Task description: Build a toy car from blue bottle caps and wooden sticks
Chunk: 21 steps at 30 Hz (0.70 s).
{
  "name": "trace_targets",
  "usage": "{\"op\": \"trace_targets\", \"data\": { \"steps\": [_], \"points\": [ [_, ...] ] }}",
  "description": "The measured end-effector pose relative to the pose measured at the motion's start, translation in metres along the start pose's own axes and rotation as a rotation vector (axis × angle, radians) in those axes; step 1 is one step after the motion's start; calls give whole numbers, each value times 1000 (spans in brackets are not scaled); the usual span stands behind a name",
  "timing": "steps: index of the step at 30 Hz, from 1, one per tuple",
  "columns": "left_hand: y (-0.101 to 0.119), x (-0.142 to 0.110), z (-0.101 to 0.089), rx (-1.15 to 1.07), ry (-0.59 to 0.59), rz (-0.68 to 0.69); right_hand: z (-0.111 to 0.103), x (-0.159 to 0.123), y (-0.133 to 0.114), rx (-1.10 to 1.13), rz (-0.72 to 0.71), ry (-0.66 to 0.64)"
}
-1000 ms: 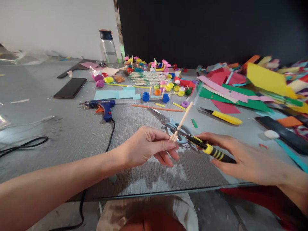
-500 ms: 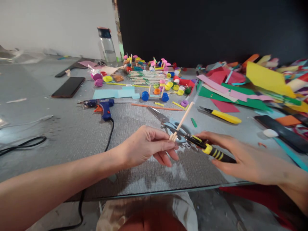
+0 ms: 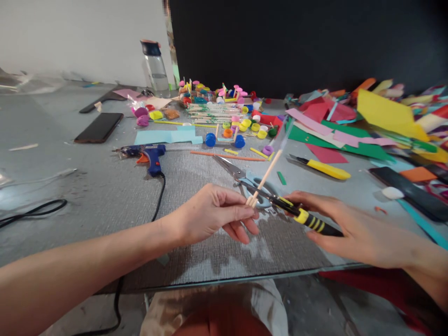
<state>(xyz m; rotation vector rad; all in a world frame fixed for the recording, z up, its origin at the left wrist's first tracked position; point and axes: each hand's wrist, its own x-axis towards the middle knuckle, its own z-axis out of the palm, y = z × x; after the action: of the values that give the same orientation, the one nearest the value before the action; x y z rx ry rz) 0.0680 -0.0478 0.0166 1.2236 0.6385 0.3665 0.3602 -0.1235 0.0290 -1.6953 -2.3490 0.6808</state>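
Note:
Thin wooden sticks (image 3: 266, 176) are pinched between the thumb and fingers of my left hand (image 3: 224, 212); one long stick rises out of the grip, with shorter ends beside it. My right hand (image 3: 336, 224) is wrapped around the black and yellow handles of a pair of pliers (image 3: 310, 221). Their dark jaws lie across the long stick, just above my left fingertips. Whether the jaws touch it I cannot tell. Behind the sticks, scissors (image 3: 233, 167) with light blue handles lie on the table, partly hidden by my hands.
A blue glue gun (image 3: 152, 156) with a black cord lies left of the scissors. Blue bottle caps (image 3: 210, 139) with upright sticks stand farther back. A yellow utility knife (image 3: 327, 169) lies to the right, near coloured paper (image 3: 388, 114). A phone (image 3: 100, 127) and a water bottle (image 3: 156, 70) are left.
Hardly anything differs. The long stick's upper end has shifted very slightly; both hands keep their grip and place.

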Motion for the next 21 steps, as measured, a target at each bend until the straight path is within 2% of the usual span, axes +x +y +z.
{"op": "trace_targets", "data": {
  "steps": [21],
  "points": [
    [0,0,-2,17,-9,-10,-2,0,-2,-36,46,-27]
  ]
}}
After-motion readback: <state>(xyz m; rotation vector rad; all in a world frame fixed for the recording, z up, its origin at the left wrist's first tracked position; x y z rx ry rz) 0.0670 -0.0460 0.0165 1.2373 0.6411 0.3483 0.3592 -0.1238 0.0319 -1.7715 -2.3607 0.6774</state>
